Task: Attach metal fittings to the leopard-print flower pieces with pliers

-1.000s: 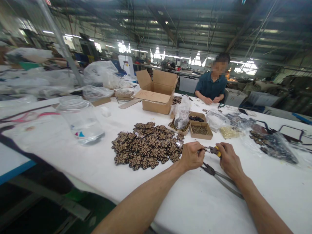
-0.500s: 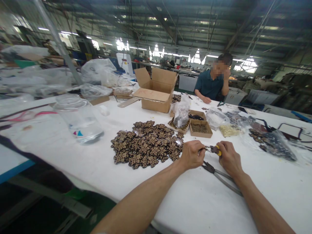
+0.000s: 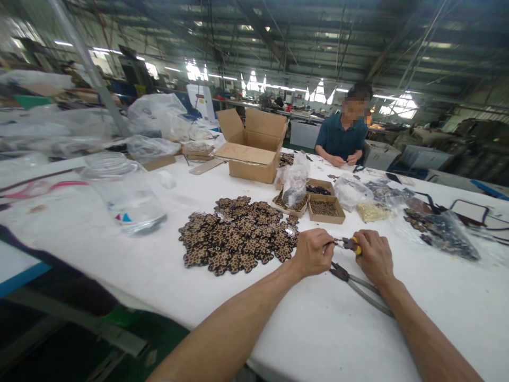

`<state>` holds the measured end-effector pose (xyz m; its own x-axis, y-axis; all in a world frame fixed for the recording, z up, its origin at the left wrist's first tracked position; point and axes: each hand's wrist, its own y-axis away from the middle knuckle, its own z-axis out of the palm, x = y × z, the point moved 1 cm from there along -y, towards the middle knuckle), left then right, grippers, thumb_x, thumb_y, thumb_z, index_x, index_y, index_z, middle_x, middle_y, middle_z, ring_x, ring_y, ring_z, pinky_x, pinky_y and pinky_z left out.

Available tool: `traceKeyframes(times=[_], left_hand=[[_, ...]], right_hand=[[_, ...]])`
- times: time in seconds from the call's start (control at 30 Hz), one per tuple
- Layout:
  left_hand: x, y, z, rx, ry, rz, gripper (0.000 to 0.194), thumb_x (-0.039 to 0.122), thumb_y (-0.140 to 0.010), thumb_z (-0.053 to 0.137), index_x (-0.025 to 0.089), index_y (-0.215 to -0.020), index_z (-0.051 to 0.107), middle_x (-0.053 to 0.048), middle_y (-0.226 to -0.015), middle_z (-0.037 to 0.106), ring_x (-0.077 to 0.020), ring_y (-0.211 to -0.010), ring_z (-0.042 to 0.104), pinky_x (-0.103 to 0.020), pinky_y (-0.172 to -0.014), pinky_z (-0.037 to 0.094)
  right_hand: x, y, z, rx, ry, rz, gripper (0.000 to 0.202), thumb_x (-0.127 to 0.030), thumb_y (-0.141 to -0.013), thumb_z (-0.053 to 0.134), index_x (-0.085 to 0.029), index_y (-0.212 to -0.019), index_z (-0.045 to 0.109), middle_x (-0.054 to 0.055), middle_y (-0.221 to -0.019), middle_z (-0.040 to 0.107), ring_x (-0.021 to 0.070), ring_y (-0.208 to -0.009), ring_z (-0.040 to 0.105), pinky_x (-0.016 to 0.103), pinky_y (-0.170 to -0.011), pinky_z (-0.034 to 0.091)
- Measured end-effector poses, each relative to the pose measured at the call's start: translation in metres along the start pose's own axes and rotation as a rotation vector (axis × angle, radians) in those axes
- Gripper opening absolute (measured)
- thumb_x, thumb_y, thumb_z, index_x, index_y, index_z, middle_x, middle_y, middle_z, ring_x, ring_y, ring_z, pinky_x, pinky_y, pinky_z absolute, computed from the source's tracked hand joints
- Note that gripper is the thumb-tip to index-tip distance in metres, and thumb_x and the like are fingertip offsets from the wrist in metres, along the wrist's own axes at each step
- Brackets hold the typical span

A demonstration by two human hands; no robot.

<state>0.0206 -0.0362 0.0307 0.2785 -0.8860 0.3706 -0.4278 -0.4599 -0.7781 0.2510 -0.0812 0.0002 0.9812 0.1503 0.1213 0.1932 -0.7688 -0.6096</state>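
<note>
Yellow-handled pliers (image 3: 350,244) are in my right hand (image 3: 374,258), their jaws pointing left toward the other hand. My left hand (image 3: 315,251) is closed, with its fingertips pinched at the plier tips on something too small to make out. Beneath and between the hands, grey-handled pliers (image 3: 345,275) lie on the white table (image 3: 318,329). A wide pile of leopard-print pieces (image 3: 238,233) spreads just left of my left hand. Small open boxes of metal parts (image 3: 324,208) stand beyond my hands.
An open cardboard box (image 3: 254,171) stands behind the pile. At the left is a clear plastic jar (image 3: 127,199). Plastic bags with parts (image 3: 453,233) lie at the right. Across the table sits a person in a teal shirt (image 3: 341,135).
The person across the table has lowered a raised hand from the head, and both their hands are now together at the table. My hands have barely moved; the view has shifted slightly.
</note>
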Motion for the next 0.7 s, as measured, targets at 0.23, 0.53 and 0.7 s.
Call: traceKeyframes(times=[0.23,0.53,0.7], left_hand=[[-0.0001,0.0012,-0.0004,-0.014,-0.006,-0.006,0.011,0.015,-0.084,0.056,0.017,-0.077,0.064,-0.006,-0.073,0.065,-0.0173,-0.069,0.061,-0.030,-0.065,0.045],[-0.0002,0.0006,0.0005,0.001,0.015,-0.015,0.010,0.016,-0.084,0.058,0.017,-0.077,0.066,-0.006,-0.072,0.066,-0.0177,-0.069,0.062,-0.031,-0.064,0.046],[0.0024,-0.0014,-0.0005,0.037,0.067,-0.031,0.009,0.017,-0.086,0.058,0.017,-0.081,0.067,-0.006,-0.076,0.068,-0.0170,-0.072,0.063,-0.030,-0.068,0.048]], right_hand=[[-0.0008,-0.0003,-0.0015,0.010,0.013,-0.011,0.026,-0.010,-0.087,0.057,-0.020,-0.112,0.058,0.011,-0.110,0.063,0.0277,-0.105,0.053,0.038,-0.082,0.034],[-0.0020,0.0001,-0.0010,0.011,-0.009,-0.007,0.028,-0.007,-0.084,0.056,-0.020,-0.108,0.059,0.010,-0.107,0.063,0.0273,-0.102,0.055,0.037,-0.080,0.039],[-0.0042,0.0025,-0.0019,0.015,-0.158,0.079,0.051,-0.003,-0.081,0.051,-0.023,-0.127,0.056,0.012,-0.120,0.058,0.0274,-0.113,0.054,0.034,-0.080,0.050]])
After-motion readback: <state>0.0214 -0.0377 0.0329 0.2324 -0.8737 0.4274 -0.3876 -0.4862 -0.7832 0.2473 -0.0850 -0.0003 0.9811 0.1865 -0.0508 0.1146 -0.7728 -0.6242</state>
